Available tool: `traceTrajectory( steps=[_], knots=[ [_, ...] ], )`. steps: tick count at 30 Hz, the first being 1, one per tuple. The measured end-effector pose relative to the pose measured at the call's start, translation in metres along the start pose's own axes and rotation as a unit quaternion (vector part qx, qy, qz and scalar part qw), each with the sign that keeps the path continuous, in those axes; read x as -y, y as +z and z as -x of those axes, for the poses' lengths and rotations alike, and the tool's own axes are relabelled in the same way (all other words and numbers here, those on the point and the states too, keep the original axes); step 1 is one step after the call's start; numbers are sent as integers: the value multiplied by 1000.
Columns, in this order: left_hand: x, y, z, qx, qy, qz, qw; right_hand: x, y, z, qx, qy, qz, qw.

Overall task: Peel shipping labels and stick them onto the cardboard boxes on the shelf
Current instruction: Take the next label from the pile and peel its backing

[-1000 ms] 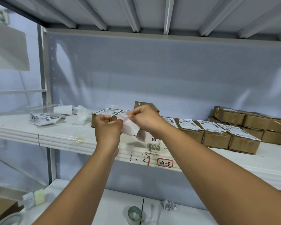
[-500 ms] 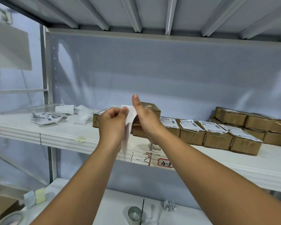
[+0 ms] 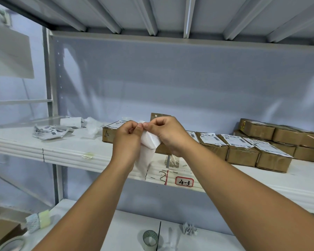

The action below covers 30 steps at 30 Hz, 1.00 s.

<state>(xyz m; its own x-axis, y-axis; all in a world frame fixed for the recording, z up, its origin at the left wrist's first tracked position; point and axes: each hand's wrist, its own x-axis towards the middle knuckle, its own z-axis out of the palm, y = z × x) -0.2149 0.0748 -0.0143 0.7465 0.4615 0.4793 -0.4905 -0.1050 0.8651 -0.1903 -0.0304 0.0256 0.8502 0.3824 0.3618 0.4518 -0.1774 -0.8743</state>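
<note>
Shipping label: flimsy, limp, likely tacky. Left hand and right hand fingers are pinching its top corner, best hold for peeling.

Matt brown cardboard boxes, glossy white shelf

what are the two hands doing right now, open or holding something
Left hand: fingers curled, pinching the top edge of the white label sheet.
Right hand: fingers curled, pinching the same sheet right beside the left.

The right hand, open a moment ago, now pinches the label beside the left hand.
</note>
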Motion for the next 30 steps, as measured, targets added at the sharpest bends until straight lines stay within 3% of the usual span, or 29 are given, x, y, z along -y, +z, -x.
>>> traceTrajectory(
  steps=[13,30],
  knots=[
    [10,13,-1,-68,-29,-106,992,-7,1,-6,-32,152,-94,983],
    [8,13,9,-128,-10,-202,971,-17,11,-14,-100,153,-105,978]
  ],
)
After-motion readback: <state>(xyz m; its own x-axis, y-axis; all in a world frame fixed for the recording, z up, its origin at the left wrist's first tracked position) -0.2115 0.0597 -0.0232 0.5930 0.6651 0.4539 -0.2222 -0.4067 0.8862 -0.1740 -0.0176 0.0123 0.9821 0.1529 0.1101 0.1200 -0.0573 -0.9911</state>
